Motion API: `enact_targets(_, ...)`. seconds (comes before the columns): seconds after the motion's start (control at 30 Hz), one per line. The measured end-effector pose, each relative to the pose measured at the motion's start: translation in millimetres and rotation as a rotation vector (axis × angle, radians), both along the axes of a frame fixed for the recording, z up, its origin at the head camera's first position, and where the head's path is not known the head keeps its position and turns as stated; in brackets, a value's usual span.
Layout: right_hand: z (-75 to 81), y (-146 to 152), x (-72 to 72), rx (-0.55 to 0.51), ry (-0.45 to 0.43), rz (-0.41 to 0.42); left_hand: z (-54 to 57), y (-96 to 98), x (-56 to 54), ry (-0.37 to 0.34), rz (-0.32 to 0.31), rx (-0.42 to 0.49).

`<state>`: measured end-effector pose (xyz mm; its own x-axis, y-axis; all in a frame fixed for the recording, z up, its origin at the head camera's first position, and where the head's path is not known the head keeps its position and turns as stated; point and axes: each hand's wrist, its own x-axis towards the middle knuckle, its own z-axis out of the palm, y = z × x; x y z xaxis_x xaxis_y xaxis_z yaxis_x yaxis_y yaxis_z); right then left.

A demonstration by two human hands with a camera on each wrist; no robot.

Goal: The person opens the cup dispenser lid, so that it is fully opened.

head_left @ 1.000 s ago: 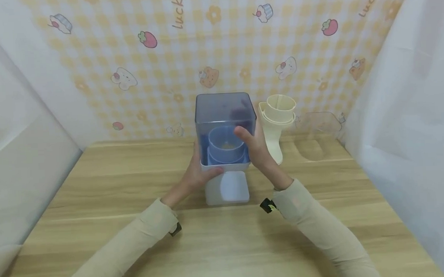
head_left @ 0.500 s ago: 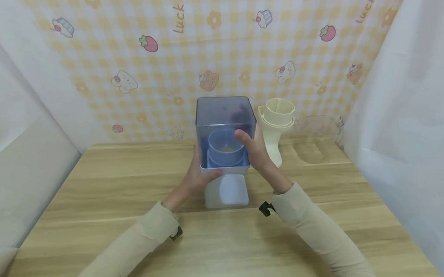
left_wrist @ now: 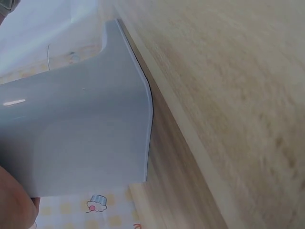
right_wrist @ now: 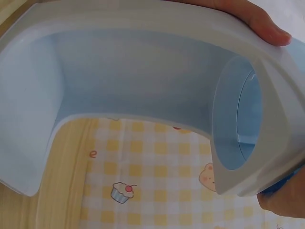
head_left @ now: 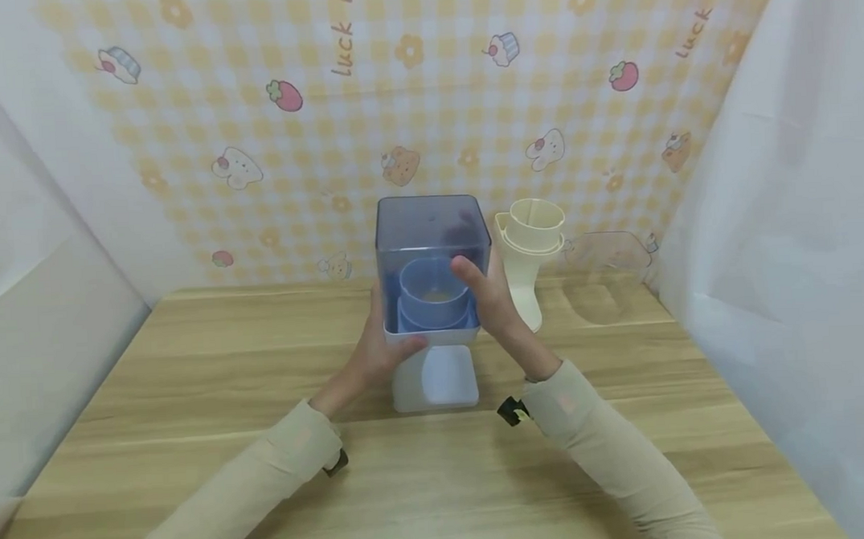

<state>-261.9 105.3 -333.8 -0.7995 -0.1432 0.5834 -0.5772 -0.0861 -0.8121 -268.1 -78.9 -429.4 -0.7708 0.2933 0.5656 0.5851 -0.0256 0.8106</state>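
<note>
Both hands hold a dispenser with a white, C-shaped body [head_left: 408, 387] and a bluish see-through box [head_left: 430, 221] on top. Inside the box a round blue cup [head_left: 436, 313] shows, with something yellowish at its bottom. My left hand [head_left: 378, 352] grips the lower left side, thumb along the white rim. On the right side, my right hand [head_left: 494, 299] grips the box, its thumb across the front; the other fingers are mostly hidden. The left wrist view has the body's smooth side wall [left_wrist: 90, 124], foot edge close to the tabletop. A round opening [right_wrist: 238, 114] shows under the body's upper part in the right wrist view.
Behind and right of the dispenser stands a cream stand [head_left: 525, 289] with a divided round cup on top. A clear container [head_left: 606, 282] is farther right, by the checked backdrop [head_left: 290, 171]. White sheets [head_left: 777, 206] hang at both sides of the wooden table [head_left: 191, 392].
The whole head view has shifted, so everything sits slightly lower and a little further left. Both hands keep the same grip, and the dispenser stays put relative to the table.
</note>
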Motion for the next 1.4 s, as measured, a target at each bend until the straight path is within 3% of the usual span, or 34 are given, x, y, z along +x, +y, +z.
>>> enact_targets(0.53, -0.2, 2.3, -2.3, 0.008, -0.008, -0.063, -0.7, 2.3, -1.0, -0.028, 0.004, 0.003)
enact_targets(0.9, -2.6, 1.1, -2.3, -0.039, 0.055, -0.030, -2.2, 0.0, -6.5, -0.016, -0.024, -0.026)
enact_targets(1.4, -4.8, -1.4, 0.3, -0.024, 0.083, -0.118, -0.6, -1.7, -2.9, -0.036, -0.019, -0.019)
